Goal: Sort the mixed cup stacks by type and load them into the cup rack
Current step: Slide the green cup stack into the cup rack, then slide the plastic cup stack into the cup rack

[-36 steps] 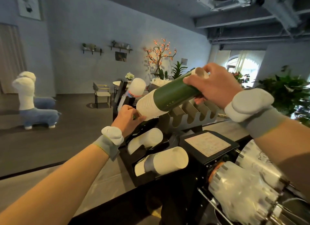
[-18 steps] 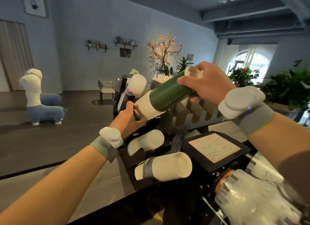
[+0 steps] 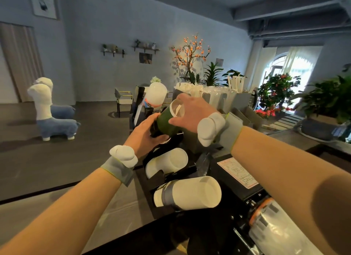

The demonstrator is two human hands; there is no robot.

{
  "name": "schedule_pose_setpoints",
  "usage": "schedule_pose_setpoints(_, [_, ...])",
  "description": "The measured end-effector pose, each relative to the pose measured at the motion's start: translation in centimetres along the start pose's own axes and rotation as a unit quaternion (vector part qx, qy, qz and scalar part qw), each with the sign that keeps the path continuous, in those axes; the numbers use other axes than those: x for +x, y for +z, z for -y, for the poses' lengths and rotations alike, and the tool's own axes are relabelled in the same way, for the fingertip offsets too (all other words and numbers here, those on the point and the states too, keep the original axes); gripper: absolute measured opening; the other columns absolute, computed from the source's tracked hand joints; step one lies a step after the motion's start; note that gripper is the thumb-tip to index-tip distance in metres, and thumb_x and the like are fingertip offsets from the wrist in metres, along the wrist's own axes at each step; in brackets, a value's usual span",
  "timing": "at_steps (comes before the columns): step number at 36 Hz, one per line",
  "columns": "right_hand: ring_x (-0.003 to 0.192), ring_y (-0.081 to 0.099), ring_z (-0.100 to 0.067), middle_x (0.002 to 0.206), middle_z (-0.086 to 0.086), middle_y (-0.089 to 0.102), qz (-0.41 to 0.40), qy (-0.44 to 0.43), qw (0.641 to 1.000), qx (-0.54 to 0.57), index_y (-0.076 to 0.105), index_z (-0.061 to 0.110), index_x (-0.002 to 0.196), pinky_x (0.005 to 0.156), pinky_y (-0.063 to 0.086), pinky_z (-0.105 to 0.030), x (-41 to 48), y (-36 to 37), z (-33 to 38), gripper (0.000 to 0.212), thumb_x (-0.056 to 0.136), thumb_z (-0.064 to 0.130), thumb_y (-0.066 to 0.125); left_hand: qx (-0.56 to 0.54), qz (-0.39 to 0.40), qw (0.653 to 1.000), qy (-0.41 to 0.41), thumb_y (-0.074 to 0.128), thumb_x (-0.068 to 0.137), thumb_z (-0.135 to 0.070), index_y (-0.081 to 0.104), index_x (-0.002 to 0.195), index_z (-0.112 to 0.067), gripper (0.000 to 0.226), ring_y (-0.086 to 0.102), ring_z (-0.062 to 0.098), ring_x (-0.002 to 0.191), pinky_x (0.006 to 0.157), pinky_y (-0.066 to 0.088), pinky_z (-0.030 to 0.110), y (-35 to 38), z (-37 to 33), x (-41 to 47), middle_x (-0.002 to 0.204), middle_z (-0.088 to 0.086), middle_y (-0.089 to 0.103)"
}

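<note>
While the left hand (image 3: 146, 135) curls around the lower end of the green stack (image 3: 167, 121), fingers clamped on it from the left side, the stack lies tilted with its white open mouth up and toward the camera. It sits at a slot of the black rack (image 3: 157, 178); how far in it has gone cannot be told, as the hand hides that end. Just above the grip, a white stack with an orange band (image 3: 154, 96) leans out of the rack's top slot. Below the grip, a plain white stack (image 3: 167, 162) lies in the next slot, and lower still a white stack with a grey band (image 3: 187, 194) lies in the nearest one, bottom end toward the camera. On the right of the green stack, the right hand (image 3: 191, 115) grips its upper end, thumb across the side and fingers over the white rim, closed on it. Right of that grip stands a grey rack (image 3: 241, 114) with notched dividers, and below it a black box (image 3: 235, 175) bearing a printed label.
</note>
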State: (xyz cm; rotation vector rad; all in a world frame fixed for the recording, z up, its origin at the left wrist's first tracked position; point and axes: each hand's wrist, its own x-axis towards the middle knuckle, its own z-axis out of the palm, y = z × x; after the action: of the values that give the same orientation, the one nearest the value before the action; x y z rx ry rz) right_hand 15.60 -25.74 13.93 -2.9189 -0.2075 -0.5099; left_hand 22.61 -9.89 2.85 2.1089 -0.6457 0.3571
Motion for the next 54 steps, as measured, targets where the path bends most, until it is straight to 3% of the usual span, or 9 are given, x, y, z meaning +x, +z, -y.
schedule_pose_setpoints(13, [0.119,0.052,-0.027,0.136,-0.008,0.051,-0.026,0.027,0.995,0.091,0.037,0.019,0.14,0.084,0.039,-0.029,0.0,1.8,-1.0,0.069,0.084,0.044,0.07,-0.013,0.012,0.995,-0.098,0.068,0.091,-0.031,0.03,0.15,-0.022,0.071,0.044,0.029,0.137,0.111,0.039,0.042,0.1,-1.1,-1.5,0.15,0.003,0.046])
schedule_pose_setpoints(19, [0.132,0.046,-0.031,0.149,-0.009,0.043,-0.015,0.055,0.995,0.086,0.022,0.017,0.151,0.1,0.042,-0.038,-1.1,1.7,-1.1,0.089,0.084,0.048,0.071,0.028,0.031,0.991,-0.127,0.065,0.092,-0.036,0.037,0.145,-0.023,0.062,0.051,0.025,0.13,0.109,0.044,0.045,-2.2,-1.4,-4.5,0.146,0.002,0.051])
schedule_pose_setpoints(23, [0.127,0.05,-0.03,0.142,-0.009,0.049,-0.03,0.07,0.993,0.088,0.03,0.012,0.146,0.095,0.043,-0.036,-2.0,1.3,-0.5,0.084,0.083,0.049,0.071,0.038,0.039,0.992,-0.117,0.064,0.094,-0.032,0.046,0.137,-0.019,0.049,0.055,0.013,0.118,0.099,0.044,0.028,-4.5,-1.7,-7.0,0.134,-0.002,0.057])
schedule_pose_setpoints(29, [0.123,0.047,-0.035,0.136,-0.017,0.046,-0.123,0.08,0.986,0.081,0.038,0.01,0.139,0.097,0.042,-0.043,-5.1,0.1,2.1,0.074,0.081,0.044,0.07,0.053,0.056,0.992,-0.1,0.063,0.094,-0.033,0.053,0.113,-0.025,0.022,0.063,0.016,0.103,0.095,0.053,0.035,-8.7,-1.7,-10.8,0.103,-0.008,0.063])
schedule_pose_setpoints(33, [0.116,0.049,-0.03,0.129,-0.013,0.047,-0.173,0.046,0.979,0.101,0.049,0.012,0.129,0.092,0.043,-0.039,-8.2,0.2,6.9,0.058,0.081,0.04,0.067,0.084,0.09,0.988,-0.094,0.06,0.096,-0.031,0.057,0.112,-0.023,0.018,0.063,0.015,0.1,0.092,0.052,0.029,-11.6,-1.5,-16.0,0.103,-0.005,0.063])
schedule_pose_setpoints(38, [0.108,0.052,-0.022,0.122,-0.008,0.051,-0.107,0.0,0.981,0.161,0.054,0.013,0.123,0.086,0.039,-0.028,-12.8,3.7,13.8,0.046,0.086,0.036,0.067,0.119,0.153,0.974,-0.121,0.059,0.096,-0.032,0.059,0.113,-0.023,0.019,0.063,0.012,0.098,0.088,0.049,0.024,-15.4,0.2,-23.8,0.108,-0.003,0.066])
schedule_pose_setpoints(48, [0.102,0.057,-0.014,0.114,-0.001,0.058,0.132,-0.008,0.951,0.28,0.057,0.018,0.121,0.082,0.04,-0.023,-23.5,17.3,27.3,0.039,0.087,0.033,0.07,0.123,0.228,0.943,-0.209,0.065,0.092,-0.037,0.063,0.106,-0.029,0.016,0.065,0.014,0.099,0.097,0.052,0.038,-23.1,9.4,-39.9,0.105,-0.006,0.068])
schedule_pose_setpoints(51, [0.102,0.059,-0.014,0.115,0.001,0.059,0.195,0.015,0.932,0.304,0.056,0.019,0.124,0.085,0.046,-0.025,-26.6,21.4,30.6,0.041,0.088,0.032,0.07,0.119,0.229,0.936,-0.24,0.065,0.089,-0.045,0.058,0.113,-0.031,0.029,0.063,0.012,0.108,0.101,0.05,0.04,-24.3,12.1,-44.1,0.114,-0.009,0.066])
schedule_pose_setpoints(54, [0.104,0.06,-0.014,0.118,-0.001,0.059,0.258,0.023,0.915,0.31,0.054,0.019,0.127,0.086,0.046,-0.024,-29.1,25.9,33.5,0.048,0.085,0.032,0.073,0.129,0.23,0.924,-0.277,0.067,0.086,-0.051,0.049,0.134,-0.024,0.058,0.053,0.013,0.126,0.107,0.045,0.037,-24.5,14.2,-47.4,0.136,-0.005,0.056])
